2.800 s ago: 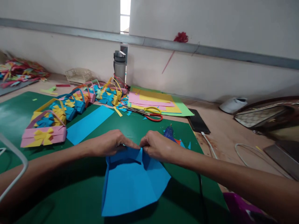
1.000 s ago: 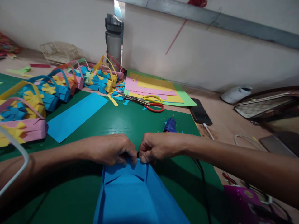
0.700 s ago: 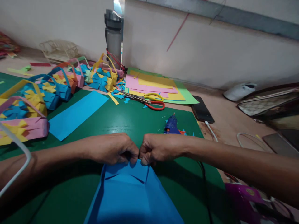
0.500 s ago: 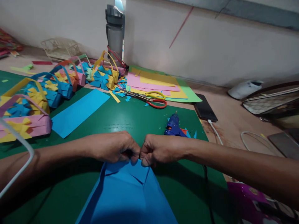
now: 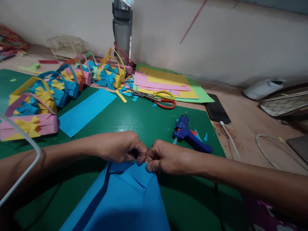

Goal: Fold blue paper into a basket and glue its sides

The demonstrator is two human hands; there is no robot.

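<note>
A large folded sheet of blue paper (image 5: 125,199) stretches from the bottom edge of the view up to both hands. Its far end carries creases and a small flap. My left hand (image 5: 124,147) pinches the far edge near its middle, fingers closed. Right beside it, my right hand (image 5: 160,157) grips the same edge toward the right corner, also closed. The knuckles of the two hands nearly touch. What the fingertips do under the edge is hidden. Beyond my right forearm lies a blue glue gun (image 5: 185,131) on the green mat (image 5: 141,118).
Several paper baskets with handles and flowers, like the pink one (image 5: 45,124), line the left. A flat blue strip (image 5: 88,112), scissors (image 5: 166,98), coloured sheets (image 5: 166,85), a phone (image 5: 218,109) and a bottle (image 5: 122,35) lie or stand farther back. A white cable (image 5: 36,147) crosses the left.
The view has shifted slightly, so background things sit farther right and a little higher. More of the glue gun shows. Both hands keep their pinch on the blue paper, whose near end has swung left.
</note>
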